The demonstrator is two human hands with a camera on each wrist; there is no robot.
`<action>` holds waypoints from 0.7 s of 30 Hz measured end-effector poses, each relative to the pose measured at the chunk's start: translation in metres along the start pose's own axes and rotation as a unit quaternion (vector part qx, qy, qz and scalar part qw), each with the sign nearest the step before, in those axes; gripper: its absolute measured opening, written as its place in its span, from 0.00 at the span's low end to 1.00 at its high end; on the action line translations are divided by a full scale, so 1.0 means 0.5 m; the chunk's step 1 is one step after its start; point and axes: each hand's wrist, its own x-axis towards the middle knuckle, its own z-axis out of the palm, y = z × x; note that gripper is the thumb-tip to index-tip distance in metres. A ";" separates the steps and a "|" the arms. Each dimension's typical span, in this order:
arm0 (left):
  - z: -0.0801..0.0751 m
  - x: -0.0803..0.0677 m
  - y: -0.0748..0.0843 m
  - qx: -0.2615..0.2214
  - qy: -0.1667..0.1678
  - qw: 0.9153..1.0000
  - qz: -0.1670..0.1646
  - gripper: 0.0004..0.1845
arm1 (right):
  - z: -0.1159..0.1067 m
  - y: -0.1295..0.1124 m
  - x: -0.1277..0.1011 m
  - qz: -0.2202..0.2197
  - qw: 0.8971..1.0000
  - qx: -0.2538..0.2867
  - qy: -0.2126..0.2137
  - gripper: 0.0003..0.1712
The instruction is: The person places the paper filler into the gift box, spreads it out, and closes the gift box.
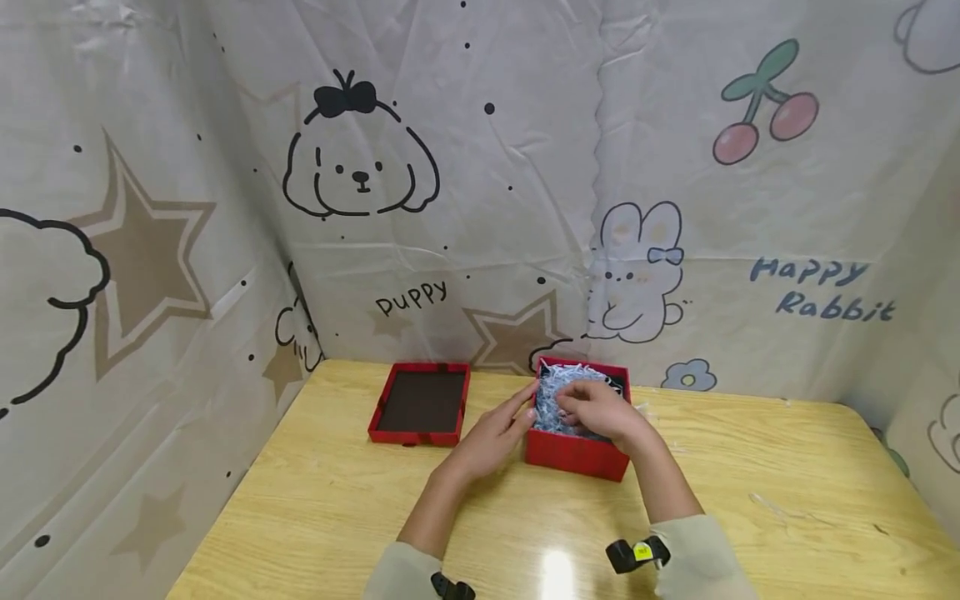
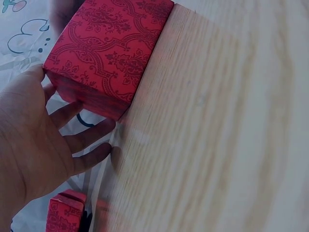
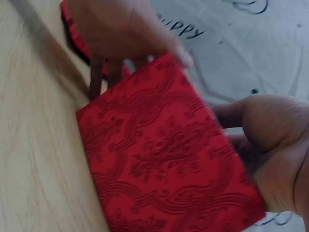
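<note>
A red box [image 1: 576, 455] with a dark damask-like pattern stands uncovered on the table, filled with pale blue-white shredded paper [image 1: 550, 400]. My left hand [image 1: 487, 435] rests against the box's left side. Its fingers are extended and spread along that wall, as the left wrist view shows of the same hand [image 2: 41, 140]. Over the box, my right hand [image 1: 600, 408] reaches down into the shreds with bent fingers. The box wall [image 3: 164, 154] hides its fingertips in the right wrist view, so whether they pinch any paper is unclear. Something black shows at the box's back right corner.
The red lid [image 1: 377, 435] lies at the left with its dark brown inside facing up. Thin pale paper strands [image 1: 776, 507] are scattered on the wooden table [image 1: 315, 517] to the right. A printed cloth [image 1: 517, 208] hangs behind the table.
</note>
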 end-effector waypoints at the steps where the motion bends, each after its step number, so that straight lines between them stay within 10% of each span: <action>1: 0.001 0.000 0.001 0.000 -0.001 1.000 -0.002 0.30 | -0.004 -0.005 -0.007 -0.004 1.000 0.002 0.006 0.19; 15: 0.001 0.003 0.001 0.015 0.003 1.000 -0.001 0.30 | -0.151 -0.010 -0.142 -0.081 0.981 0.015 0.173 0.25; 21: -0.002 0.002 -0.003 0.013 0.007 1.000 -0.004 0.30 | -0.163 0.044 -0.146 -0.067 0.984 -0.023 0.161 0.30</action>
